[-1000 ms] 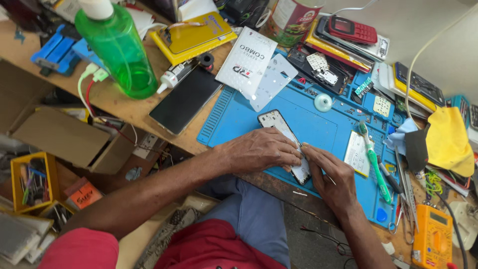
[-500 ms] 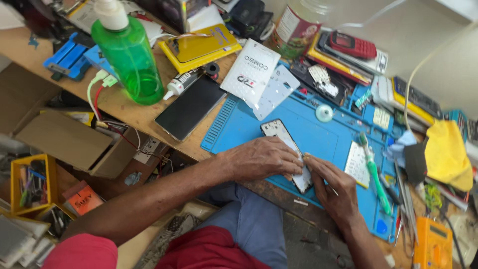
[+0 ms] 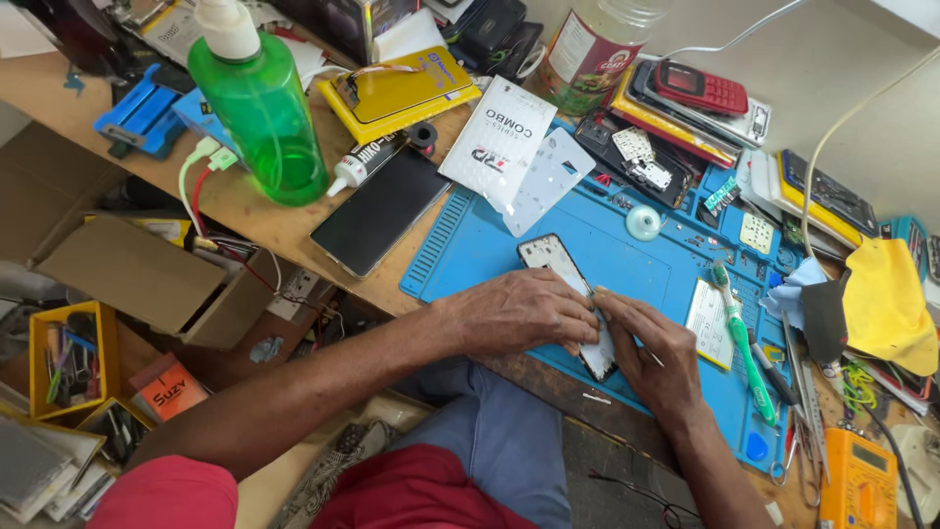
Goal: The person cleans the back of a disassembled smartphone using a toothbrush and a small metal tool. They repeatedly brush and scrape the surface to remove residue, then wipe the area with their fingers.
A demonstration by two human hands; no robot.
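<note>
Both hands' grip on diagonal phone

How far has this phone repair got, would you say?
The phone frame already lies stripped on the blue mat, with small parts spread around. In hand: the left hand pins it down while the right hand works at its edge. Left: the dark screen panel lies apart, not yet fitted.

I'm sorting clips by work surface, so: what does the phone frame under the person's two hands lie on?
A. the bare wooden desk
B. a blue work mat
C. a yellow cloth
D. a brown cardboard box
B: the phone frame, pressed by the left hand and right hand, lies flat on the blue work mat, which covers that part of the desk.
</note>
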